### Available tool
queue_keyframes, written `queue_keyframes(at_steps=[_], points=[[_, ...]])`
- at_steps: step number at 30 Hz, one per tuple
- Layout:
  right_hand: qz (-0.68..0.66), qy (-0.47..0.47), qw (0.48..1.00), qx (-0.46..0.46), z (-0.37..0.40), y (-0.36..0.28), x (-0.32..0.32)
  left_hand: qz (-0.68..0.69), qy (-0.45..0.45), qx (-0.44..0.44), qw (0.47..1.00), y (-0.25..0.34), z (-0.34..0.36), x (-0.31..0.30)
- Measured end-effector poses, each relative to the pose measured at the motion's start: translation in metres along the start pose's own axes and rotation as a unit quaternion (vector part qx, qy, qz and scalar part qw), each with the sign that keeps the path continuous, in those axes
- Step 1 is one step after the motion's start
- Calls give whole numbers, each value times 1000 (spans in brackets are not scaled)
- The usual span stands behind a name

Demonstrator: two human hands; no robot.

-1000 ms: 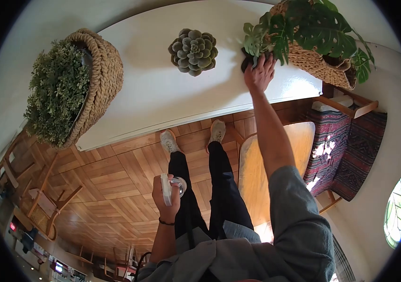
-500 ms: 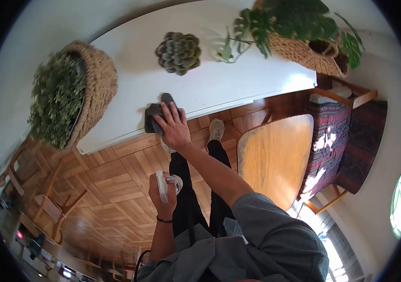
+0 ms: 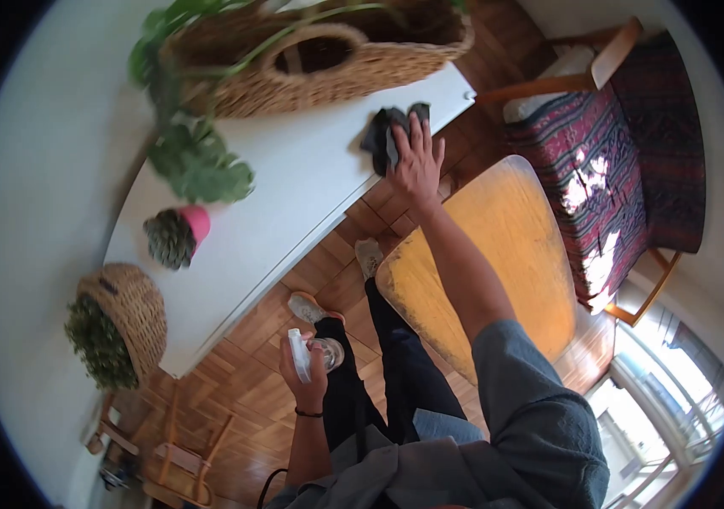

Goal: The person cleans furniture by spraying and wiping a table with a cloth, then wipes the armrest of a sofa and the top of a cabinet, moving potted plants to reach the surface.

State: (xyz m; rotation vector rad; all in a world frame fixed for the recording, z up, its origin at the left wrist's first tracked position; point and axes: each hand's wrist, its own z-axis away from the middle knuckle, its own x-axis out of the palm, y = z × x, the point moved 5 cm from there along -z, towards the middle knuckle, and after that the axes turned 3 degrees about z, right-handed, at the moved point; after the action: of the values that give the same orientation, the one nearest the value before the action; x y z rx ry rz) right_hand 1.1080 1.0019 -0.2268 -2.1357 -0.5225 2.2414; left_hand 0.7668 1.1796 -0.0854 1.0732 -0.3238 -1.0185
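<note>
Pressing a dark cloth point(image 3: 381, 134) flat on the white table point(image 3: 294, 191) (near its edge), the right hand point(image 3: 417, 165) lay open-fingered; the left hand point(image 3: 309, 383) gripped a spray bottle point(image 3: 301, 356).

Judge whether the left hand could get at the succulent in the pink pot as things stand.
Probably not to grasp it: the left hand is wrapped around a spray bottle and held apart from the succulent on the white table. Nothing stands between them, though.
</note>
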Motion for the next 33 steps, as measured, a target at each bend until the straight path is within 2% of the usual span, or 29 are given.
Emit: queue_keyframes(at_steps=[1, 4, 5, 8, 9, 10, 12, 13, 20, 21, 24, 25, 28, 29, 32, 33], points=[[-1, 28, 1000, 12, -20, 16, -7, -14, -23, 12, 1000, 5, -3, 15], [-24, 39, 997, 60, -69, 47, -16, 18, -51, -36, 998, 18, -5, 59], [-35, 56, 996, 60, -77, 52, -15, -10, -65, -41, 997, 18, -5, 66], [-59, 40, 996, 60, -81, 56, -9, -42, -114, 18, 992, 43, -11, 99], [-70, 28, 995, 63, -80, 57, -12, -17, -112, -17, 993, 59, -11, 113], [-76, 29, 995, 65, -80, 58, -11, -30, -121, 4, 992, 66, -13, 121], [-84, 32, 994, 69, -81, 58, -10, -55, -139, 45, 988, 73, -19, 131], [-88, -6, 993, 79, -82, 59, -9, -84, -148, 50, 984, 73, -22, 132], [-69, -54, 993, 73, -85, 59, -13, -122, -216, 63, 967, 91, -52, 171], [-66, -51, 994, 71, -86, 60, -15, -140, -226, 95, 959, 98, -59, 180], [-50, -50, 996, 51, -106, 66, -20, -127, -272, 75, 951, 94, -81, 197], [-31, -39, 998, 35, -119, 70, -22, -91, -284, 27, 954, 88, -87, 200], [-12, -33, 998, -42, -176, 76, -22, -45, -280, -5, 959, 97, -105, 208], [-29, -23, 996, -76, -196, 74, -25, -57, -294, -39, 953, 100, -109, 207], [-43, -48, 983, -174, -252, 51, -27, -151, -283, 111, 941, 110, -130, 205], [-25, -47, 977, -204, -271, 40, -25, -145, -283, 51, 947, 111, -135, 203]])
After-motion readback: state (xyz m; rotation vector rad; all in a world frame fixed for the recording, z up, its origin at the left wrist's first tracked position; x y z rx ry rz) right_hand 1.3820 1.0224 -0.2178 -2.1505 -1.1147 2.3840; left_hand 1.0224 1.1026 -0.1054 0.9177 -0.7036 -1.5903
